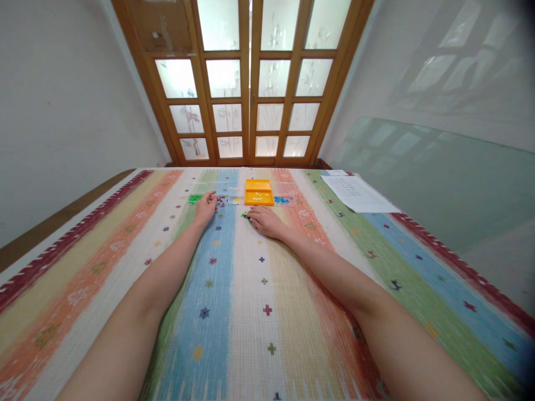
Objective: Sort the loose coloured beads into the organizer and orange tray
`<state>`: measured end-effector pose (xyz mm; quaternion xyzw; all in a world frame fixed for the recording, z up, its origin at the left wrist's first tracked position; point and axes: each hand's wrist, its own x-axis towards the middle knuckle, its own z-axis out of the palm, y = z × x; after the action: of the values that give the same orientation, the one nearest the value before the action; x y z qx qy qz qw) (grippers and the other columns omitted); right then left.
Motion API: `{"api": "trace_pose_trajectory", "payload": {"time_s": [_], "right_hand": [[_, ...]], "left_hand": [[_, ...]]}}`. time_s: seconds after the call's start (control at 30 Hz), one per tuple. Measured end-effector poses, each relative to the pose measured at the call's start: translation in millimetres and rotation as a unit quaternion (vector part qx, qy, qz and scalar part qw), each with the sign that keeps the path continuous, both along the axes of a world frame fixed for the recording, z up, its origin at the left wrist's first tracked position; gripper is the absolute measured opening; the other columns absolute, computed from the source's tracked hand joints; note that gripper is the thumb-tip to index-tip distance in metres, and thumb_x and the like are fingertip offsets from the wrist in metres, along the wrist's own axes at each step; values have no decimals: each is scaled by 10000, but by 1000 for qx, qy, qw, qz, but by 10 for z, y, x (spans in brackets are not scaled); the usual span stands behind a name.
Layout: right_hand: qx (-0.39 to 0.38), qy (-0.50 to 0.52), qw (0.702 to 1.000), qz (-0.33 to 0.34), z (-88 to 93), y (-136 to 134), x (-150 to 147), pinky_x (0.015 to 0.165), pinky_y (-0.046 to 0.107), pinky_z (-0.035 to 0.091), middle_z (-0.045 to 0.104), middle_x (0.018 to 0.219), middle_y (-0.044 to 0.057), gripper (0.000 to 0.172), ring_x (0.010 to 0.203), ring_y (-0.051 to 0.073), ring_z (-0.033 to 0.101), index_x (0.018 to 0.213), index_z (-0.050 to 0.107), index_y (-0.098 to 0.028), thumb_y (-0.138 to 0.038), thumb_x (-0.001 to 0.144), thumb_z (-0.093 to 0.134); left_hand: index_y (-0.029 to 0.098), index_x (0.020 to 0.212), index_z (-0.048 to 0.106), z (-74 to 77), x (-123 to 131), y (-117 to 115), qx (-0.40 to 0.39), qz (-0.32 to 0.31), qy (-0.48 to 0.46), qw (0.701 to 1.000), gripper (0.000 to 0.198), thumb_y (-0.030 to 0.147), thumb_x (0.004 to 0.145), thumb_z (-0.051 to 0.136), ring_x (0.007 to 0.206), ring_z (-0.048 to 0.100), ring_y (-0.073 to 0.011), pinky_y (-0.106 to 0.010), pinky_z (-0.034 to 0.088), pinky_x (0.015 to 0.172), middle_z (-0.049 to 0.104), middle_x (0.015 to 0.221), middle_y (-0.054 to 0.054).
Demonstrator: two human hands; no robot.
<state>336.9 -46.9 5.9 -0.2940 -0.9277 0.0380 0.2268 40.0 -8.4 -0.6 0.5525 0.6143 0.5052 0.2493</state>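
Both my arms stretch far forward over a striped cloth. My left hand [206, 207] rests knuckles up with its fingers curled at a clear tray holding small green pieces [194, 198]. My right hand [264, 218] lies on the cloth, fingertips pinched over a small green and dark piece [244, 215]. Just beyond it stands an orange tray [258, 192] with a few small light pieces inside. A clear tray with blue pieces [283, 200] sits right of the orange one. The pieces are too small to name.
A multicoloured striped cloth [251, 289] covers the surface. A printed white sheet [357, 193] lies at the far right. Wooden glazed doors [251, 83] stand behind, white walls on both sides.
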Motion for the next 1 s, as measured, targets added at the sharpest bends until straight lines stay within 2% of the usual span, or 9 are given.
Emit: {"api": "trace_pose_trajectory", "payload": {"time_s": [0.13,0.3,0.47,0.57,0.7,0.83,1.0], "right_hand": [[-15,12,1000,6,-11,0,-19,1152,452,439,689,1390,102,375,1319,247,590,1385,699,-217,-285,1090,478],[-21,12,1000,-2,7,17,-40,1123,434,467,701,1370,109,379,1274,237,619,1367,709,-200,-280,1095,458],[-11,3,1000,12,22,58,-46,1115,429,471,715,1338,123,392,1255,239,633,1333,725,-188,-285,1110,419],[-12,27,1000,-8,32,107,-64,1122,423,473,713,1348,117,413,1260,236,638,1347,716,-197,-330,1125,394],[0,57,997,-47,116,220,-133,1168,457,448,676,1416,134,440,1322,262,606,1375,704,-192,-371,1124,390],[1,75,995,-72,202,410,-281,1182,468,447,659,1442,136,432,1347,272,593,1385,703,-192,-340,1109,405],[-11,75,994,-80,145,649,-434,1194,472,451,632,1483,135,427,1381,267,578,1402,688,-190,-309,1094,419]], "left_hand": [[187,1322,679,-7,9,-10,3,-6,35,999,397,267,950,567,712,683,-159,-300,568,734,778,1130,-88],[195,1280,699,-27,-7,7,4,-11,62,998,367,264,947,560,724,692,-166,-319,568,787,781,1101,-73],[189,1279,708,-36,2,-10,15,-20,86,996,362,276,956,568,820,716,-195,-331,560,842,784,1064,-71],[189,1310,694,-14,41,-63,25,-44,106,993,373,283,979,551,871,723,-204,-331,552,863,784,1042,-74],[214,1278,727,37,117,-146,43,-71,176,981,352,270,976,555,928,714,-228,-355,537,903,785,1079,-81],[228,1221,762,75,172,-202,56,-90,230,967,330,249,959,563,932,694,-233,-375,523,940,784,1121,-76],[236,1196,770,73,178,-221,56,-106,249,961,318,244,958,559,948,691,-232,-362,526,929,779,1158,-68]]}}
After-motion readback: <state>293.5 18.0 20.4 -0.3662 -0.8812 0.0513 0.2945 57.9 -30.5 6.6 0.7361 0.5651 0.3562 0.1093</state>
